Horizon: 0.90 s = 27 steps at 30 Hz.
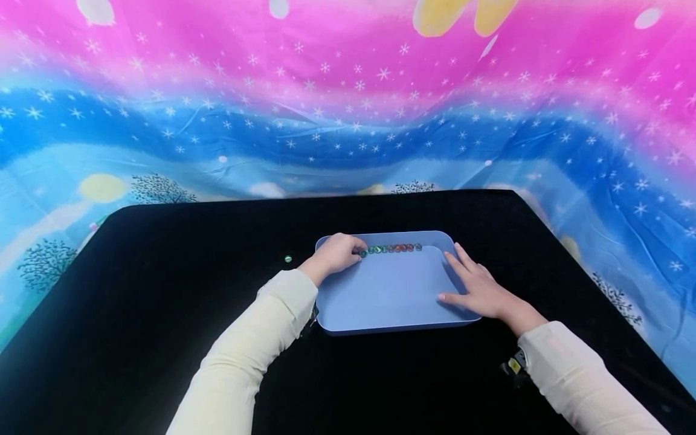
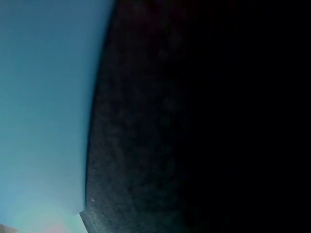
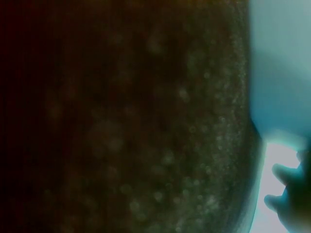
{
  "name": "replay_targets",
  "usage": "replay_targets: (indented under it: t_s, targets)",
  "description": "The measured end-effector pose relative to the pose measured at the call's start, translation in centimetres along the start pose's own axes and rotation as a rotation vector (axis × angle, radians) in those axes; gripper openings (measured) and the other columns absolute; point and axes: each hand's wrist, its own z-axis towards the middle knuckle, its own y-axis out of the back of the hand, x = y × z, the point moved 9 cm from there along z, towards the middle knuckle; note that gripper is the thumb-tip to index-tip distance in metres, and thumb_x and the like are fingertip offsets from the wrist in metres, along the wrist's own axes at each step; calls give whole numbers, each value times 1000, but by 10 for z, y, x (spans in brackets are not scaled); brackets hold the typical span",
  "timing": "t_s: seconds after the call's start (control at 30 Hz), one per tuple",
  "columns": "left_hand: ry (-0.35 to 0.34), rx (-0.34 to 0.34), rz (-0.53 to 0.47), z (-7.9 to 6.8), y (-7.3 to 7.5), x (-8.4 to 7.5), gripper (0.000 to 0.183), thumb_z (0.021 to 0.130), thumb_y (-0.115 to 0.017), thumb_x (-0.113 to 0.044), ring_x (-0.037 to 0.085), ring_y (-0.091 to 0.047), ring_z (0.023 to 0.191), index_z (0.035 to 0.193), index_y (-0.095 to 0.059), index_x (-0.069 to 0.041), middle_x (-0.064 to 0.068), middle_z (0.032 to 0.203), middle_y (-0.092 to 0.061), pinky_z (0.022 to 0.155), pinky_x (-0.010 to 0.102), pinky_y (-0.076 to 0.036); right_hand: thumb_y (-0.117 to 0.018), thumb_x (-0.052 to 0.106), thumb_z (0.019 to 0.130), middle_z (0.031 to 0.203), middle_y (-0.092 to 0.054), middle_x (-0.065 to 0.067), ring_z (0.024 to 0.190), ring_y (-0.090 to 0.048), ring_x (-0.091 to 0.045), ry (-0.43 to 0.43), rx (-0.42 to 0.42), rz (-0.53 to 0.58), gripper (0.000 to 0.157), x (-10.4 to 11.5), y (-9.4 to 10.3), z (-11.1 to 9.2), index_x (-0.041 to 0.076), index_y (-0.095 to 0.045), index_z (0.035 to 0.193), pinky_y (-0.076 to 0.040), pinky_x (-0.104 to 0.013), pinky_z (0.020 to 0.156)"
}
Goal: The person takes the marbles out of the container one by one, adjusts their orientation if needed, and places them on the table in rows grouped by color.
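A shallow blue tray (image 1: 397,296) holds a row of glass marbles (image 1: 397,248) along its far side, green ones to the left and reddish ones to the right. At the row's left end, my left hand (image 1: 338,252) pinches a dark green marble (image 1: 363,254) between thumb and fingers. My right hand (image 1: 478,289) rests on the tray's right wall with its fingers spread. In the right wrist view, dark fingers (image 3: 284,189) show beside the tray's corner. The left wrist view shows the tray's outer wall (image 2: 43,107) but no marbles.
A lone green-and-white marble (image 1: 288,258) lies on the black cloth (image 1: 179,290) left of the tray. The cloth covers the table, and a pink and blue patterned curtain (image 1: 337,139) hangs behind it and along both sides.
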Motion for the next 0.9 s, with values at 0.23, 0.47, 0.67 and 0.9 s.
replay_targets:
  t_s: [0.23, 0.47, 0.67, 0.9]
  targets:
    - [-21, -3, 38, -1, -1, -1, 22, 83, -57, -11, 12, -56, 93, 104, -63, -10, 2, 102, -61, 77, 25, -45, -53, 51, 79, 141, 12, -18, 124, -3, -44, 2, 3, 7, 88, 0, 0, 0, 4, -7, 139, -6, -61, 92]
    - [-27, -12, 44, -2, 2, -5, 18, 83, -57, -10, 13, -57, 89, 99, -65, -11, 1, 98, -62, 75, 25, -45, -53, 52, 79, 141, 11, -18, 124, -3, -43, -1, -3, -2, 89, 0, 0, 0, 4, -7, 139, -6, -61, 92]
    - [-38, -15, 45, -3, 2, -7, 17, 83, -56, -9, 13, -57, 88, 97, -66, -11, 1, 96, -62, 74, 25, -45, -53, 53, 78, 141, 10, -19, 125, -1, -41, 5, -16, -13, 92, 3, 1, 0, 1, -7, 138, -6, -60, 93]
    - [-23, -29, -3, -5, 6, -8, 16, 82, -58, -10, 12, -58, 84, 96, -66, -9, 2, 93, -63, 71, 23, -46, -52, 54, 78, 141, 10, -18, 126, -1, -39, -1, -17, -40, 92, 1, 1, 0, 2, -6, 138, -4, -60, 93]
